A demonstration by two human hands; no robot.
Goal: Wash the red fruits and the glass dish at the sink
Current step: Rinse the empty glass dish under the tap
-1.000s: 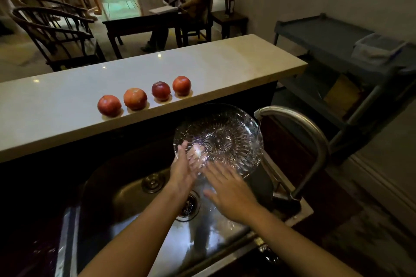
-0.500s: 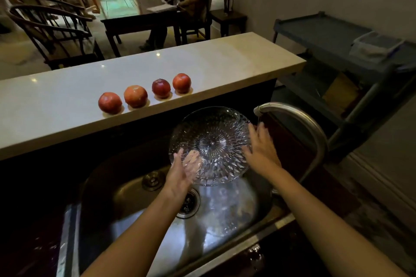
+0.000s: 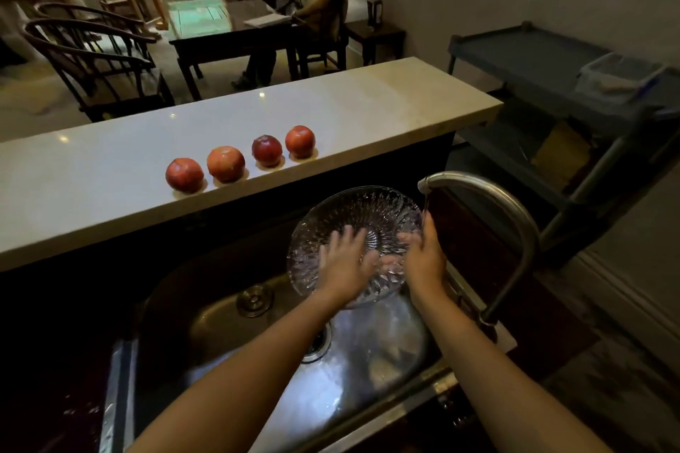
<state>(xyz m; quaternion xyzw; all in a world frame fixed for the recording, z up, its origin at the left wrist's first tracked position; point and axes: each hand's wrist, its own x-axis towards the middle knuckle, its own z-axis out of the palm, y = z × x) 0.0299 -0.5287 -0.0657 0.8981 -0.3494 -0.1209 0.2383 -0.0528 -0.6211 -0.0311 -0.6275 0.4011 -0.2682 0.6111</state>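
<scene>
Head view: your left hand (image 3: 344, 261) lies flat inside the glass dish (image 3: 353, 210), fingers straight.
Right hand (image 3: 423, 257): seems to grip its rim.
Red fruits (image 3: 225, 164): on the table (image 3: 110, 173).

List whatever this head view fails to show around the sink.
Sink drain: head view, mostly covered by the left forearm.
Right grip: head view, fingers distorted behind the glass dish; hold unclear.
Red fruits: head view, too small and dim to tell their kind.

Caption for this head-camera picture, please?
Left hand and right hand wash a glass dish over the sink, red fruits behind.
</scene>
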